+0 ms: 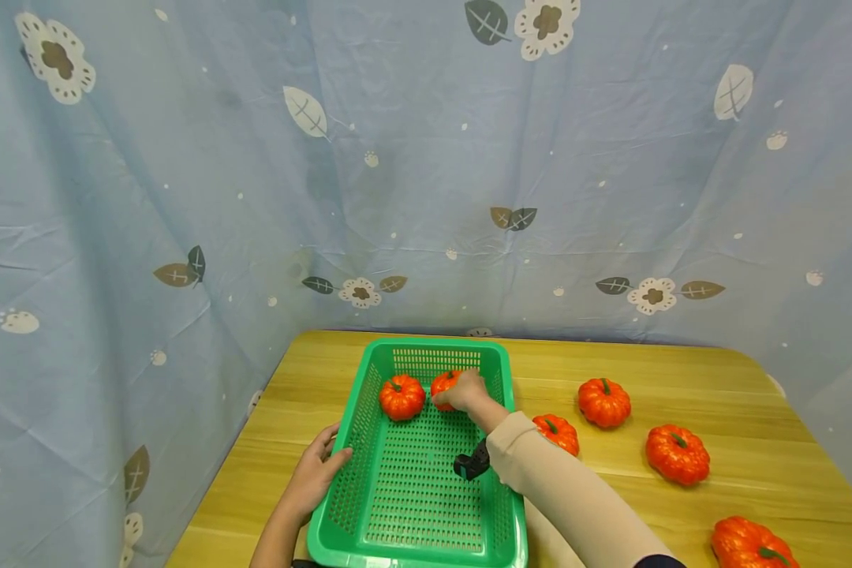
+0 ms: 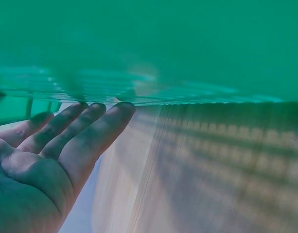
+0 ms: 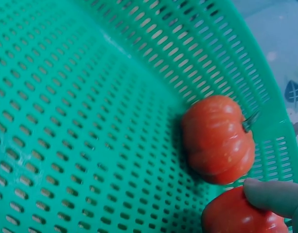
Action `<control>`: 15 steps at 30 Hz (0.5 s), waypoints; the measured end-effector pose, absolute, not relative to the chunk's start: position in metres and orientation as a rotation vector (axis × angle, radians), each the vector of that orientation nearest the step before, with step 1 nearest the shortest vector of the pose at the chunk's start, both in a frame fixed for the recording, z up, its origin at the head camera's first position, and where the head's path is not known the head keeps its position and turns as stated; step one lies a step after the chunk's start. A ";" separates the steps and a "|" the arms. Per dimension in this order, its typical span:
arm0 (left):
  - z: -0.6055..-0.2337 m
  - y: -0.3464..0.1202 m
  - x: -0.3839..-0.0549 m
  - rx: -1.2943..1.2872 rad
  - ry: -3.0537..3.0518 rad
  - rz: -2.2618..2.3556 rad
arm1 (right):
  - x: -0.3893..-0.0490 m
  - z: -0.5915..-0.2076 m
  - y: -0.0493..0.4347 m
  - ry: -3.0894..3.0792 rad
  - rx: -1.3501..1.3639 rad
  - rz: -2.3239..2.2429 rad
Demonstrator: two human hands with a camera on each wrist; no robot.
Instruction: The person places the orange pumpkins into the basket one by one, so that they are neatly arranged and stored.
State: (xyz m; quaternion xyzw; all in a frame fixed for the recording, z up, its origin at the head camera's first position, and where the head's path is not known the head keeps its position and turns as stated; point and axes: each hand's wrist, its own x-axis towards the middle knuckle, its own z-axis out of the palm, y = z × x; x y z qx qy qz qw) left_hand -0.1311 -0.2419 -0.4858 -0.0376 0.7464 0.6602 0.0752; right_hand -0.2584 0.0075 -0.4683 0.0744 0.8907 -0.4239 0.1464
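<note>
A green plastic basket (image 1: 426,505) with slotted walls stands on the table. My left hand (image 1: 314,473) holds its left side, thumb over the rim; in the left wrist view the fingers (image 2: 90,133) lie nearly straight against the outside. Inside the basket's far end, my right hand (image 1: 468,392) grips a small orange-red pumpkin (image 1: 443,383) from above. The right wrist view shows the thumb (image 3: 270,195) on that pumpkin (image 3: 236,216), while its other fingers are out of sight. Just left of it sits another pumpkin (image 1: 401,397) with a green stem, close to the far wall.
Several more pumpkins lie on the wooden table (image 1: 752,410) right of the basket: one partly behind the right forearm (image 1: 555,434), one farther back (image 1: 604,402), one in the middle (image 1: 678,454) and one at the near right (image 1: 752,544). A patterned blue curtain (image 1: 426,197) hangs behind.
</note>
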 end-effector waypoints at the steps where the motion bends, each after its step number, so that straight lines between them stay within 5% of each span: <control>1: -0.486 -0.242 -0.131 -0.113 2.238 1.980 | -0.259 -0.469 0.007 2.572 0.211 -1.202; 15: -0.488 -0.244 -0.132 -0.105 2.252 1.956 | -0.263 -0.474 0.007 2.484 0.250 -1.152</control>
